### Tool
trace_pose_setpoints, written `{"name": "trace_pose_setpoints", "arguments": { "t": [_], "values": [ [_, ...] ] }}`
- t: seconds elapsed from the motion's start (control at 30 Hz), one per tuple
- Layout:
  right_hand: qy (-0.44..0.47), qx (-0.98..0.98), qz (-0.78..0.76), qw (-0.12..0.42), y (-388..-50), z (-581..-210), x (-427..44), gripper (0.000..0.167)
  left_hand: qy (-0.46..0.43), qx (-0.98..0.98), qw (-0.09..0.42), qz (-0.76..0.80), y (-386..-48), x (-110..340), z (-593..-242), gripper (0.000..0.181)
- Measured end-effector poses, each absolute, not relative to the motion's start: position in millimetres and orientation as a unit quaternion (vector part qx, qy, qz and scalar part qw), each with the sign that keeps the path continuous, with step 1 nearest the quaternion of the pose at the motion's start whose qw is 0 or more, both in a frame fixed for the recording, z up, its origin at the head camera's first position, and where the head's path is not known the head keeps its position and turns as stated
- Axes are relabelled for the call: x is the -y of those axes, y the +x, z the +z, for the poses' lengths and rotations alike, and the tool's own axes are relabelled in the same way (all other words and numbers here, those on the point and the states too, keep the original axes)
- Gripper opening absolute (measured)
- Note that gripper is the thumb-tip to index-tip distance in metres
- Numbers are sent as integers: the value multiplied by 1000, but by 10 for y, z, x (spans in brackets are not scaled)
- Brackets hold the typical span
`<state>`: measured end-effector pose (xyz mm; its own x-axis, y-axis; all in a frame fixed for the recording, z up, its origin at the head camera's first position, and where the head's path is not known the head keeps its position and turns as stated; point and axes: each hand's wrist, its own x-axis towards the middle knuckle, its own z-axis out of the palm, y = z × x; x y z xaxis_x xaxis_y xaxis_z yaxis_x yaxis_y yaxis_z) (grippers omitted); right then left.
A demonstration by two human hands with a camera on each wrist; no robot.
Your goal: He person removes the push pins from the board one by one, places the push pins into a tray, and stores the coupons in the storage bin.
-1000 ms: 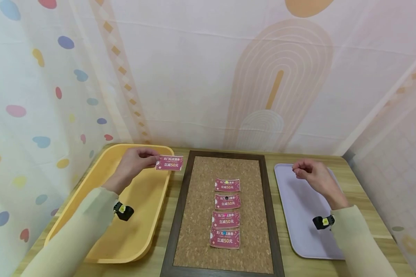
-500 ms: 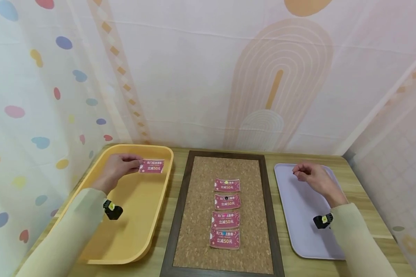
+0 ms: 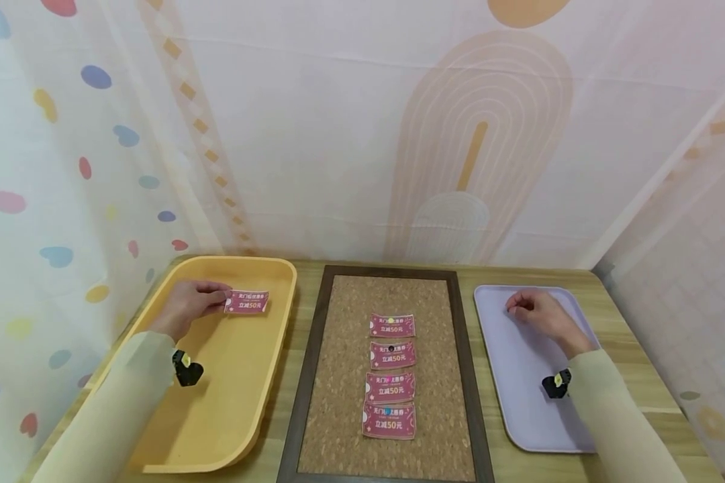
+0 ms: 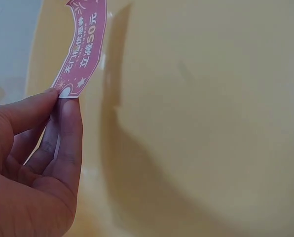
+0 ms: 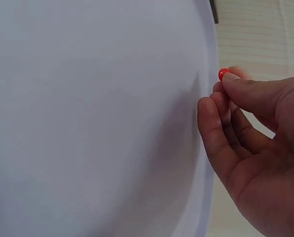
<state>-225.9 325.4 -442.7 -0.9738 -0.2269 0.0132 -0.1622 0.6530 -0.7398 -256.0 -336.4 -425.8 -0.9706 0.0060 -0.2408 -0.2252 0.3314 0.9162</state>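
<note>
- Your left hand (image 3: 188, 307) pinches one end of the pink coupon (image 3: 246, 302) over the yellow bin (image 3: 232, 382).
- The coupon bows, so expect light, bendy paper that creases easily; keep to its end.
- Your right hand (image 3: 544, 315) pinches a red bead (image 5: 223, 74) over the lilac tray (image 3: 519, 396); likely hard and slippery, best held by its sides.
</note>
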Motion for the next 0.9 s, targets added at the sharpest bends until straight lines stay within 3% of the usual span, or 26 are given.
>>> {"name": "trace_pose_setpoints", "arguments": {
  "t": [0.63, 0.9],
  "values": [
    [-117, -928, -348, 59, -2291, -4454, -3211, 7, -74, -846, 113, 515, -2582, 3452, -4418, 31],
    [-122, -934, -334, 34, -2253, -4386, -3283, 11, -29, -864, 111, 490, -2582, 3451, -4334, 50]
  ]
}}
